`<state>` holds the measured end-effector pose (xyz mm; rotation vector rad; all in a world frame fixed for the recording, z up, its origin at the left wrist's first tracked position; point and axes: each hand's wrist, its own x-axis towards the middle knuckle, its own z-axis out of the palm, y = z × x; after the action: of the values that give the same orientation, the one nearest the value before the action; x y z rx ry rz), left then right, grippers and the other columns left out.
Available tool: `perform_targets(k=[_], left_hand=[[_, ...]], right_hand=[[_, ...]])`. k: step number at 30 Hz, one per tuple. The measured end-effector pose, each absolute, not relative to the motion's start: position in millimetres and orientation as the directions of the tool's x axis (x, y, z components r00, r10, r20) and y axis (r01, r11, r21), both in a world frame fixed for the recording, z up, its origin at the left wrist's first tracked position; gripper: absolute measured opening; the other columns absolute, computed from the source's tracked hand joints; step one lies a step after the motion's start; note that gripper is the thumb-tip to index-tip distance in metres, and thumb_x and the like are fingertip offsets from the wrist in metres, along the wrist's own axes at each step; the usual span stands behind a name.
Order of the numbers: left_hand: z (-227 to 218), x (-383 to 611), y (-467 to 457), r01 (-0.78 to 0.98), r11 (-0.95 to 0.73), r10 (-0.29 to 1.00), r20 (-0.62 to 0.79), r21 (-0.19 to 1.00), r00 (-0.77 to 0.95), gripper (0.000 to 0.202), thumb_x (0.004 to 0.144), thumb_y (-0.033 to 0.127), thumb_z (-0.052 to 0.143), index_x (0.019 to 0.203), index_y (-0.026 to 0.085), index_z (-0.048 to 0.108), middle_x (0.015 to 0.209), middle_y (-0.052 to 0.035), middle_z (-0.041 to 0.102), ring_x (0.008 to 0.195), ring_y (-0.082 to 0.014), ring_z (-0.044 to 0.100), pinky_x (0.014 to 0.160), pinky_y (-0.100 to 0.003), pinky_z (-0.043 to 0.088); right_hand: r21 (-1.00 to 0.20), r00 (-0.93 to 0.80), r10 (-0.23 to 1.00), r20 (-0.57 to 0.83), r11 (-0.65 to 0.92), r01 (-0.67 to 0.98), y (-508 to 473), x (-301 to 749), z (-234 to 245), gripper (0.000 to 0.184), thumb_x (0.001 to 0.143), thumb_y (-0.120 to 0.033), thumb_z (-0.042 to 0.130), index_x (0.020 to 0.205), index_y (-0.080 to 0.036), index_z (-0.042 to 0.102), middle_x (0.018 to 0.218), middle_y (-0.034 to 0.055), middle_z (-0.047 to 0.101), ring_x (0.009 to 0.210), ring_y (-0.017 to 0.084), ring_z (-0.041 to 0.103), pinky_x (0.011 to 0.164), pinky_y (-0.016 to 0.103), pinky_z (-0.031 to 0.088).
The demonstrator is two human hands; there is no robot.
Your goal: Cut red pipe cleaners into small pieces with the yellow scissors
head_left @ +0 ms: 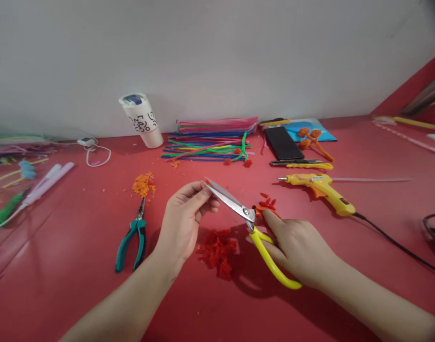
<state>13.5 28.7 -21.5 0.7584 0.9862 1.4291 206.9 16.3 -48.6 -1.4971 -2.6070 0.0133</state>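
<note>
My right hand (297, 244) grips a pair of scissors (235, 204) by its yellow handles, with the blades pointing up and left. Pinched between the thumb and forefinger of my left hand (184, 213) is a small red piece (207, 182), mostly hidden by the fingertips and the blade ends. The scissor tips meet that piece. Below the blades lies a pile of red cut pieces (219, 251). A smaller group of pointed red pieces (267, 202) sits just beyond my right hand.
Teal-handled pliers (139, 232) and orange clippings (143, 184) lie left. Behind are a white tumbler (142, 121), pipe cleaners (210, 142) and a phone (283, 142). To the right rests a yellow glue gun (320, 187) with a black cord (399, 242).
</note>
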Motion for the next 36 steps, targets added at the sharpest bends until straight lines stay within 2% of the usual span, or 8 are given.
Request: perform_targets(k=[7,28,32,34,36], left_hand=[[-22.6,13.5,29.8,-0.445,0.030,0.988,-0.093,0.895,-0.121,0.004,0.067,0.017,0.063,0.070,0.016,0.064,0.063,0.0021,0.061,0.054,-0.0059,0.056,0.053,-0.017,0.046],[-21.2,13.3,29.3,-0.490,0.043,0.990,-0.103,0.871,-0.096,0.004,0.070,0.015,0.061,0.072,0.014,0.064,0.062,0.0019,0.063,0.053,-0.0050,0.057,0.051,-0.014,0.045],[-20.7,13.8,29.6,-0.490,0.052,0.989,-0.113,0.870,-0.096,0.002,0.070,0.016,0.061,0.070,0.014,0.062,0.063,0.0009,0.064,0.053,-0.0051,0.057,0.051,-0.014,0.045],[-20.3,14.5,28.9,-0.493,0.074,0.990,-0.124,0.867,-0.070,0.003,0.070,0.016,0.061,0.070,0.014,0.061,0.063,0.0002,0.064,0.054,-0.0052,0.057,0.051,-0.014,0.044],[-20.3,16.1,27.1,-0.485,0.126,0.990,-0.144,0.866,0.000,0.004,0.071,0.017,0.060,0.070,0.013,0.060,0.064,-0.0004,0.063,0.054,-0.0054,0.056,0.051,-0.014,0.044]], right_hand=[[-0.074,-0.497,0.858,0.129,0.509,0.858,16.8,206.9,-47.6,0.043,0.085,-0.051,0.020,0.077,-0.017,0.045,0.044,0.0023,0.053,0.035,0.017,0.046,0.042,0.025,0.012],[-0.087,-0.485,0.871,0.075,0.491,0.867,15.5,206.2,-47.6,0.042,0.084,-0.052,0.021,0.073,-0.018,0.044,0.045,0.0038,0.054,0.037,0.018,0.049,0.042,0.025,0.011],[-0.208,-0.419,0.908,0.022,0.414,0.886,18.0,204.4,-44.4,0.037,0.082,-0.051,0.029,0.068,-0.020,0.042,0.045,0.0019,0.051,0.038,0.016,0.047,0.042,0.025,0.014],[-0.337,-0.376,0.926,-0.024,0.347,0.875,19.5,202.8,-40.3,0.033,0.081,-0.050,0.034,0.066,-0.021,0.040,0.048,0.0007,0.051,0.041,0.015,0.046,0.042,0.024,0.018],[-0.516,-0.358,0.932,-0.056,0.279,0.810,20.5,200.7,-36.5,0.031,0.079,-0.049,0.038,0.064,-0.021,0.038,0.051,-0.0008,0.050,0.044,0.013,0.045,0.043,0.024,0.023]])
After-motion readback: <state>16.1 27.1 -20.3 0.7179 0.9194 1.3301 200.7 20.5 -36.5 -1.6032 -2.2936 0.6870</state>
